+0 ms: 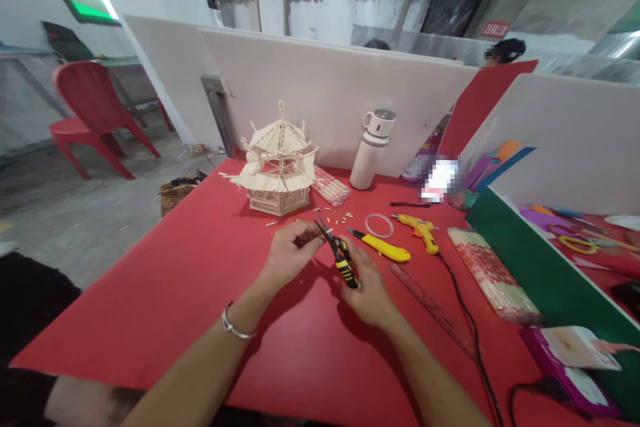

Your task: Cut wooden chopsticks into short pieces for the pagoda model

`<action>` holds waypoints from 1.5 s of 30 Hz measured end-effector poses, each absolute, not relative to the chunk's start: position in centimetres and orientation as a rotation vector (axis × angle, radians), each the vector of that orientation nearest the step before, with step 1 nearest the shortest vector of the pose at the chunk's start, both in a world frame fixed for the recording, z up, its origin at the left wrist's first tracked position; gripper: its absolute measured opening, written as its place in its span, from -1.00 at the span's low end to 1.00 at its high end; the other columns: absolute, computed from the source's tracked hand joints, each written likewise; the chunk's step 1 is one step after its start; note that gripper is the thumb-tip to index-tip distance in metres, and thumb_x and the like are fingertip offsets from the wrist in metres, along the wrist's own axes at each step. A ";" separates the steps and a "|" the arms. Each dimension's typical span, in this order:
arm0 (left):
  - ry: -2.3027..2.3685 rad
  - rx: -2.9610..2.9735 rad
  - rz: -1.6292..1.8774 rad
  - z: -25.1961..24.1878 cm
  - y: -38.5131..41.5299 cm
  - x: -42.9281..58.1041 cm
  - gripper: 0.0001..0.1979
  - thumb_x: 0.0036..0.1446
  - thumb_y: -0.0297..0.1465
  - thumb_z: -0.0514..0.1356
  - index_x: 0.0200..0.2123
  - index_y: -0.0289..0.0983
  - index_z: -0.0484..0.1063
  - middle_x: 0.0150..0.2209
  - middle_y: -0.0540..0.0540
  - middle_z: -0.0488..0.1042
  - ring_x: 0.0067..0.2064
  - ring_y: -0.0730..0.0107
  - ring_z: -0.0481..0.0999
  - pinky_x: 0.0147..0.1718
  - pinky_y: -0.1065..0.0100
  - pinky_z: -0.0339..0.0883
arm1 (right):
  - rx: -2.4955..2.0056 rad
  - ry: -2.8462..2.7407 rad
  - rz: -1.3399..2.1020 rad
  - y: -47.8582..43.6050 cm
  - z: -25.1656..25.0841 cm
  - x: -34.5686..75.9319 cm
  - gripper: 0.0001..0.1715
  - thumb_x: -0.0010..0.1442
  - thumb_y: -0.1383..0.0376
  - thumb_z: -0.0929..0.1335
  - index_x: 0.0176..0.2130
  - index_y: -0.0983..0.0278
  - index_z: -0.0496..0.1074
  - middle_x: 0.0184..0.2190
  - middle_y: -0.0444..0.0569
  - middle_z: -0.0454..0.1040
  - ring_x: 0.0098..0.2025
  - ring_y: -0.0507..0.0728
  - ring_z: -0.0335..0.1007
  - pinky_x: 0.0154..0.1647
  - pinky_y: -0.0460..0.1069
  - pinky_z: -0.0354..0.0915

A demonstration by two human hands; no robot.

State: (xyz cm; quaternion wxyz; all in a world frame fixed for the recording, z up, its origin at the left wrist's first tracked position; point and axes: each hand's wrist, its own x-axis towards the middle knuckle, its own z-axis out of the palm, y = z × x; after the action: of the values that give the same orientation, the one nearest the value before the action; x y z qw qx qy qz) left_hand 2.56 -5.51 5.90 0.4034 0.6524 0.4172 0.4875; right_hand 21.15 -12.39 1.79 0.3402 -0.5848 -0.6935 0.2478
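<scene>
Table (175, 293): red top that fills the lower part of the view and bears everything below except the chair.
Partition (325, 87): white board that stands along the table's far edge.
Chair (95, 113): red plastic, on the floor far to the left, well apart from the table.
Pavilion model (277, 163): built of pale wooden sticks with a tiered roof, upright near the far edge, beyond the left hand.
Skewer pack (493, 273): long clear bag of bamboo sticks, lying at a slant on the right, beside the green divider.
Flask (373, 150): white, lidded, upright against the partition, right of the model.
Ruler (430, 307): dark red, flat on the table just right of the right hand.
Left hand (290, 253): fingertips pinched together at the tip of the cutters; what they pinch is too small to tell.
Right hand (370, 290): closed around the cutters' handles.
Cutters (340, 253): black and yellow, held over the middle of the table, tip pointing up-left toward the left hand.
Glue gun (420, 230): yellow, on its side, with a black cord trailing toward the near edge.
Utility knife (383, 247): yellow, lying between the cutters and the glue gun.
Stick bundle (330, 185): wrapped, lying just right of the model.
Tape ring (379, 225): flat, near the knife.
Bracelet (235, 327): silver, on the left wrist.
Offcuts (340, 217): short stick bits scattered in front of the model.
</scene>
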 end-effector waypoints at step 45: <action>1.094 1.892 1.291 5.6 -5.8 3.0 -0.81 0.16 -0.43 0.21 -0.51 -0.27 0.49 -0.53 -0.01 0.41 -0.45 0.45 0.38 -0.42 0.43 0.24 | -1.571 -1.826 0.613 -12.2 0.7 21.3 0.00 0.04 0.44 0.33 0.40 0.14 0.03 0.21 0.13 0.31 0.24 0.36 0.25 0.25 0.31 0.21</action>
State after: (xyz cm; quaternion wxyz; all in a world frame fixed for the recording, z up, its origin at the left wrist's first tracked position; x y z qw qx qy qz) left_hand 2.98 -5.76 5.57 0.2970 0.7117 0.4116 0.4855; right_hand 21.27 -12.22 0.71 0.3224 -0.5983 -0.6954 0.2335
